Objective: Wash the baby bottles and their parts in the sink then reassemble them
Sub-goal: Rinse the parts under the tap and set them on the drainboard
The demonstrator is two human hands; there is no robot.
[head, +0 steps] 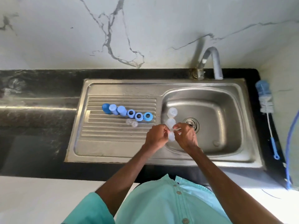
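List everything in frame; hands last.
round blue plastic caps: 3, blue, drainboard, row's left end.
blue plastic screw rings: 3, blue, row's right end.
small clear silicone teats: 2, clear, drainboard, before rings.
clear plastic bottles: apparently 3, clear, basin, left side.
small clear part: 1, clear, between both hands.
long-handled bottle brush: 1, white-blue, black counter, right.
curved metal tap: 1, grey, behind basin.
stainless steel sink: 1, silver, in counter.
blue hose: 1, blue, far right.
left hand: 1, pinching the part.
right hand: 1, pinching the part.
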